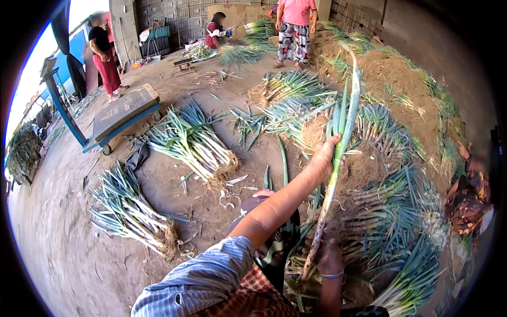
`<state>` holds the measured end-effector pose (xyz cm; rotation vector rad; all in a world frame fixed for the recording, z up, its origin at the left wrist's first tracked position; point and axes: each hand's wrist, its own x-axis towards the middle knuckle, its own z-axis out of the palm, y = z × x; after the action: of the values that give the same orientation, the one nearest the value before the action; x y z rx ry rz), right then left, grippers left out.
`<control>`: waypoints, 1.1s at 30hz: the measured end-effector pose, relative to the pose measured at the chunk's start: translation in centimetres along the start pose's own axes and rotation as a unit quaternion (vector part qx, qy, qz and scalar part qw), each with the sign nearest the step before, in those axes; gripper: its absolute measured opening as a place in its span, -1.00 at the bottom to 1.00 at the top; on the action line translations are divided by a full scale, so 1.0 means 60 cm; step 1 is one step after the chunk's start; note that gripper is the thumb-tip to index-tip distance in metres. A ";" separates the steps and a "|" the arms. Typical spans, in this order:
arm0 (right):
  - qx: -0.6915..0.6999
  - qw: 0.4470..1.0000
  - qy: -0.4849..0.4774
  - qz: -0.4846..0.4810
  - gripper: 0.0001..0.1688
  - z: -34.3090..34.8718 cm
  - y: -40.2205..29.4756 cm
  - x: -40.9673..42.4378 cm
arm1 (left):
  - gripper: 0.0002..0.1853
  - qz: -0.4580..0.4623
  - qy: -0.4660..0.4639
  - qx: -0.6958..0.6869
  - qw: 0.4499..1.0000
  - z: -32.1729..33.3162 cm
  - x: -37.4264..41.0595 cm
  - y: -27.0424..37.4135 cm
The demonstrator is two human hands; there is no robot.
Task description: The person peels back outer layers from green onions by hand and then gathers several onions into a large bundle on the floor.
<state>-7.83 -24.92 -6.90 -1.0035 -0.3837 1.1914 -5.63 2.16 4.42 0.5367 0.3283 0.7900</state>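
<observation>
My left hand is closed around the green upper part of a long Welsh onion. Its leaves reach up past my fist, and the pale, soil-stained stalk slants down to the lower left. My right hand, a bangle at the wrist, is blurred beside the stalk's lower end; whether it grips anything is unclear. Close to the right of it lie untrimmed onions with brown roots. Two sorted bundles of onions, one nearer and one farther, rest on the floor at my left.
A wheeled platform scale stands at the left. One person stands beyond it, another stands at the back, and a third sits among onions. Heaped onions with matted roots line the right. A low stool is farther back.
</observation>
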 end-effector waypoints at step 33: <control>-0.140 0.933 0.314 -0.109 -0.75 0.011 0.103 -0.057 | -0.48 0.366 -0.325 0.298 0.820 0.155 -0.453 0.140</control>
<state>-13.21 -27.53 -10.72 -1.4833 -0.1465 0.5722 -24.21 -16.25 18.98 1.5409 -0.3231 1.1817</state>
